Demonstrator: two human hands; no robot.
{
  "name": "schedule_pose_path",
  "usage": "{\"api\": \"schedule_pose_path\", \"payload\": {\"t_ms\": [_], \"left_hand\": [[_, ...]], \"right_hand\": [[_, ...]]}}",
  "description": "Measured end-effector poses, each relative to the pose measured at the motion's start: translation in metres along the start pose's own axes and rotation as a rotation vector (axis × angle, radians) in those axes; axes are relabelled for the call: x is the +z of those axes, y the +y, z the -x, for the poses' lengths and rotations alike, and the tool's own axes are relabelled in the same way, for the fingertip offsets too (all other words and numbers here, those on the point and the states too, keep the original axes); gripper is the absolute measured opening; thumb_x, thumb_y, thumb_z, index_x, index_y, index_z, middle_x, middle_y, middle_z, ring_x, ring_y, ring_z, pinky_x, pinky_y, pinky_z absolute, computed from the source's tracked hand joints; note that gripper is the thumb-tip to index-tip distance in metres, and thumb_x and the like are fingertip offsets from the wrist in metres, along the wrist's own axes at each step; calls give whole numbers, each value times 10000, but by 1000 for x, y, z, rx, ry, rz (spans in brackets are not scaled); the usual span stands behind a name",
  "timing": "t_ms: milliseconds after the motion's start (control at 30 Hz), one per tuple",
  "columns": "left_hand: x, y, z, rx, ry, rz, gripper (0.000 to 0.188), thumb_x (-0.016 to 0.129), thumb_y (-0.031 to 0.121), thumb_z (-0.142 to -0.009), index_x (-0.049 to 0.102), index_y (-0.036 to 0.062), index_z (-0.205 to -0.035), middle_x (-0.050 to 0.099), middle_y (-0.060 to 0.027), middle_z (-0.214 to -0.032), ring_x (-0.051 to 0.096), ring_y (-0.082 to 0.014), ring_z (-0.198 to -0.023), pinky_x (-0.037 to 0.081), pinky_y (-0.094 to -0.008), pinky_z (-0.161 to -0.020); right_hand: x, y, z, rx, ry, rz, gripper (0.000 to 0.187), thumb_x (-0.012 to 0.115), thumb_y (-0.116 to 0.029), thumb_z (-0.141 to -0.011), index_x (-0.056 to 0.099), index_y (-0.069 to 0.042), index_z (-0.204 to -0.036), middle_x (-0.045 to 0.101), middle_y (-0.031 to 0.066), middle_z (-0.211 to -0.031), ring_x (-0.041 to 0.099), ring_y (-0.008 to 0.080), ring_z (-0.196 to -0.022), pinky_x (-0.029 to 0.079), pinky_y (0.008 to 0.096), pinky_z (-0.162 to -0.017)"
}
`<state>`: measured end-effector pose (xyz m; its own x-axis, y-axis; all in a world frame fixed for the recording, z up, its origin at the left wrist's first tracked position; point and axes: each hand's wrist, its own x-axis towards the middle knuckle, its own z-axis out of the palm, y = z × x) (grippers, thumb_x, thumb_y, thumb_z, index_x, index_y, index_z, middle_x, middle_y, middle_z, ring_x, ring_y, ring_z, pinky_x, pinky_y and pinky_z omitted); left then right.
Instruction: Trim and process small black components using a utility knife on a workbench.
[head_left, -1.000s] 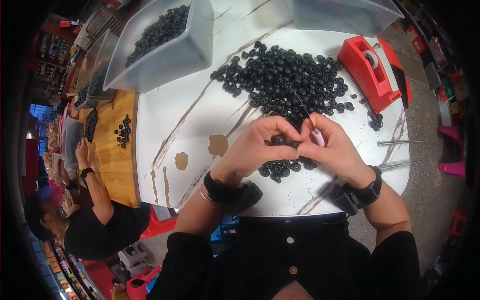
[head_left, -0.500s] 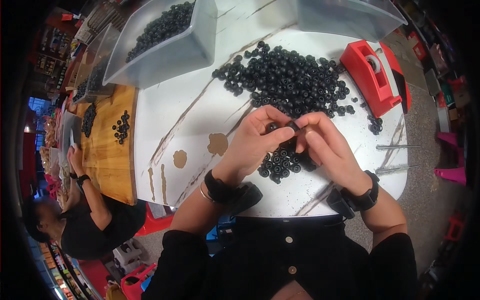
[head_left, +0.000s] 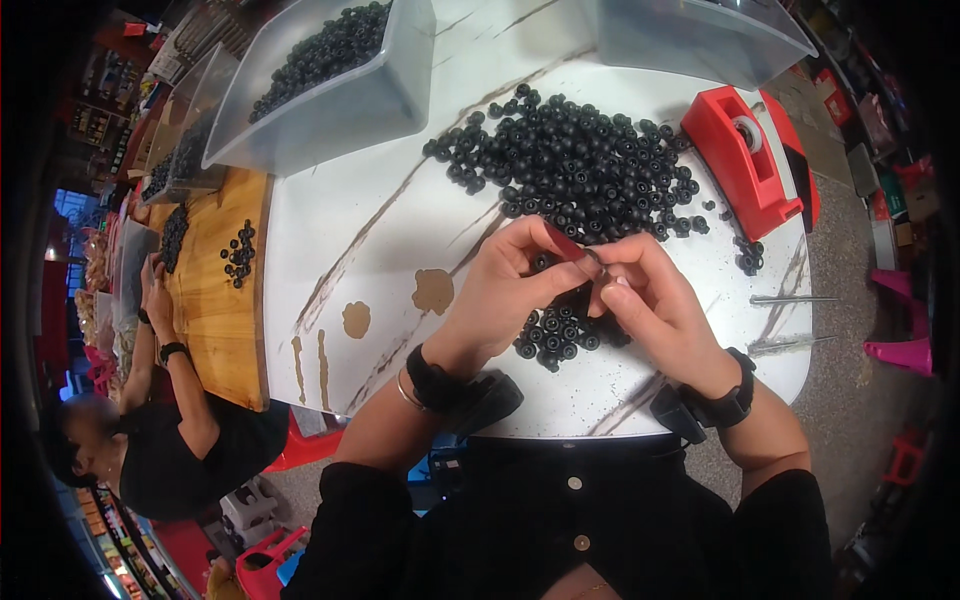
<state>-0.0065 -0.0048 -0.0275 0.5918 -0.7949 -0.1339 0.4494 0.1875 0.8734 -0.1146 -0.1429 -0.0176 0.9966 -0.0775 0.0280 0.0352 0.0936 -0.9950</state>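
My left hand (head_left: 500, 290) and my right hand (head_left: 660, 305) meet over the near side of a pile of small round black parts (head_left: 590, 160), many with a hollow centre. Between both sets of pinched fingertips is a small black part (head_left: 593, 264), mostly covered by the fingers. At my left fingertips a dark red sliver (head_left: 564, 241) shows; I cannot tell what it is. A smaller cluster of the same black parts (head_left: 555, 335) lies on the white table below my hands, partly hidden by them.
A red tape dispenser (head_left: 740, 160) stands right of the pile. Two thin metal tools (head_left: 795, 300) lie near the right edge. Clear plastic bins (head_left: 330, 130) stand at the back, one full of black parts. At left, another person (head_left: 180, 370) works at a wooden table (head_left: 225, 330).
My fingertips have shifted around the small black part, and the dark red sliver now shows at my left fingers. At left, the other person's hands have moved slightly.
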Motion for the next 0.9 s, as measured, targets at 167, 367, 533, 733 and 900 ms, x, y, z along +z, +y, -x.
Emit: {"api": "schedule_pose_path", "payload": {"t_ms": [167,367,533,733,900], "left_hand": [[-1,0,0,-3,-34,15,75,587,-5,-793,533,45,-805,599,-40,-799,576,-91,-757,463,-202,-658],[-3,-2,2,-16,1,-1,85,573,-27,-788,526,37,-820,603,-37,-822,563,-73,-746,449,-184,-640],[-6,0,2,-61,-62,64,103,586,-33,-773,527,28,-832,597,-40,-809,556,-59,-728,441,-164,-642],[0,2,4,-6,-161,-149,129,599,-51,-750,535,27,-830,601,-40,-809,568,-65,-730,441,-165,-632],[-10,25,7,14,-127,-173,118,592,-32,-762,526,31,-837,609,-51,-800,576,-77,-720,429,-162,-595]], "right_hand": [[-2,-3,0,19,-27,-33,171,451,-83,-887,417,-11,-1037,490,18,-826,484,61,-726,399,199,-668],[0,-2,0,5,20,-47,159,440,-104,-895,429,-26,-1034,481,5,-784,430,38,-664,369,173,-612],[-4,-11,-4,290,18,-356,161,449,-145,-898,449,-58,-1033,490,-17,-702,354,-1,-549,269,145,-478],[-4,-5,-5,262,0,-244,166,479,-155,-885,452,-51,-1011,505,-20,-680,340,-2,-503,250,138,-444],[-5,-10,-7,311,17,-296,167,492,-156,-877,468,-49,-1003,510,-21,-677,340,-6,-496,246,140,-429]]}}
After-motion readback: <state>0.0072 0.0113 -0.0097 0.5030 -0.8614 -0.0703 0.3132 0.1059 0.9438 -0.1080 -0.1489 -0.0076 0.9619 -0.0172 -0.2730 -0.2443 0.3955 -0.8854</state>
